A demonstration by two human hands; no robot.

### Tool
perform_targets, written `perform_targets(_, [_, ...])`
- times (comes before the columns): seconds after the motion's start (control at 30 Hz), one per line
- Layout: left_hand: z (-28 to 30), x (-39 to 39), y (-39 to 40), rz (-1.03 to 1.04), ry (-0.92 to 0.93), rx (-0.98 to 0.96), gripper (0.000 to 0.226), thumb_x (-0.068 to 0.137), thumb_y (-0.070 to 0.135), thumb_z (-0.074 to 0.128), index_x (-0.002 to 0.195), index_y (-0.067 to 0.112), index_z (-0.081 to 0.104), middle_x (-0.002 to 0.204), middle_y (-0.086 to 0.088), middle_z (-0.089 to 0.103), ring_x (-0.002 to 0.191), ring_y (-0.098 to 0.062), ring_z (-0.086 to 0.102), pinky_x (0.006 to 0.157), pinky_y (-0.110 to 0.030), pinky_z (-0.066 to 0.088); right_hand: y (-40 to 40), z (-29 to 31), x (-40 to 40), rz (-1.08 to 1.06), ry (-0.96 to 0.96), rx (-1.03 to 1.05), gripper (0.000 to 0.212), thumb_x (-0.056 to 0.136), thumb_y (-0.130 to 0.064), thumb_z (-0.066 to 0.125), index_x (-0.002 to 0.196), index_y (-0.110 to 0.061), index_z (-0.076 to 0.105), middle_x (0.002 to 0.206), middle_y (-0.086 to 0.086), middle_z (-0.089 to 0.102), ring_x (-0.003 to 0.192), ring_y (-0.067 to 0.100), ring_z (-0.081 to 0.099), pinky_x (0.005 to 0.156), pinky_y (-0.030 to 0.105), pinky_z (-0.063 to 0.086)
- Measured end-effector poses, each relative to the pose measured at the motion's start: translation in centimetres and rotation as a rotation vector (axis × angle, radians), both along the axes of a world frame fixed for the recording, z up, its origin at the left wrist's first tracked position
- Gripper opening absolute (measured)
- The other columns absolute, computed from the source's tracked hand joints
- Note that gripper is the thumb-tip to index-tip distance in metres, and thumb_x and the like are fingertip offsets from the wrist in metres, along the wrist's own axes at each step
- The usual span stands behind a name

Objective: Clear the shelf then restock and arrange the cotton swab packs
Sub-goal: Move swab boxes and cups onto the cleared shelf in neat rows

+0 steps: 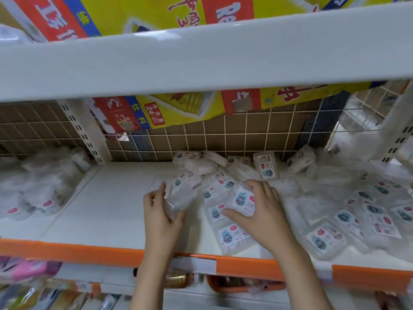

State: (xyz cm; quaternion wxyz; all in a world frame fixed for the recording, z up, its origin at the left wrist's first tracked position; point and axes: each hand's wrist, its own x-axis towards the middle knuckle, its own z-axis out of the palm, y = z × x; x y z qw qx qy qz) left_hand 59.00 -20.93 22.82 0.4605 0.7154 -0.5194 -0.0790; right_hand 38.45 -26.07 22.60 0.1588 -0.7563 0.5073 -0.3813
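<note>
A white shelf [107, 202] with an orange front edge holds several clear cotton swab packs with blue-and-red labels. My left hand [159, 217] grips one clear pack [183, 193], tilted, near the shelf's middle. My right hand [260, 211] is closed around another labelled pack [242, 201], lifted slightly over a row of packs lying flat [230, 237]. More packs are heaped at the back [266, 166] and spread to the right [366, 218].
Plastic-wrapped goods [42, 186] fill the left of the shelf. A wire grid back panel [223, 137] stands behind. A white upper shelf [201, 57] hangs low overhead. An orange basket [241, 284] and bottles sit on the shelf below.
</note>
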Motion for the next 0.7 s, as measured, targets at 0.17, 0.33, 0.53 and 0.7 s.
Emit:
perform_targets(0.17, [-0.7,5.5,0.6,-0.004,-0.057,0.068,0.048,0.069,-0.01,0.068,0.116,0.001,0.063,0.11,-0.015,0.054,0.098,-0.03,0.056,0.083,-0.023,0.036,1.4,-0.1,5.4,0.014,0.039,0.024,0.081,0.06,-0.074,0.058,0.124,-0.026,0.046,0.119,-0.007,0.046,0.11,0.014,0.039,0.09,0.024,0.031])
perform_targets(0.33, [-0.3,11.2,1.3,-0.072,-0.03,-0.021,0.037,0.076,-0.008,0.063,0.11,0.006,0.062,0.105,-0.004,0.063,0.094,-0.019,0.057,0.077,-0.017,0.037,2.6,0.2,11.0,0.004,0.076,0.046,0.081,0.059,-0.072,0.061,0.123,-0.025,0.046,0.118,-0.006,0.046,0.108,0.015,0.039,0.088,0.023,0.029])
perform_targets(0.53, [0.0,17.8,1.6,-0.103,0.038,-0.016,0.038,0.088,0.016,0.062,0.124,0.017,0.055,0.109,0.005,0.059,0.098,-0.011,0.051,0.081,-0.021,0.035,3.7,-0.3,18.0,-0.027,0.113,0.083,0.086,0.058,-0.076,0.055,0.127,-0.025,0.045,0.12,-0.006,0.047,0.11,0.016,0.04,0.091,0.025,0.032])
perform_targets(0.7, [0.5,21.8,1.6,-0.12,-0.002,-0.011,0.03,0.077,0.005,0.067,0.101,0.021,0.061,0.085,0.009,0.06,0.089,-0.021,0.056,0.067,-0.021,0.037,4.3,-1.0,21.6,-0.059,0.074,0.128,0.085,0.057,-0.076,0.053,0.124,-0.024,0.048,0.114,-0.004,0.051,0.106,0.017,0.043,0.091,0.03,0.039])
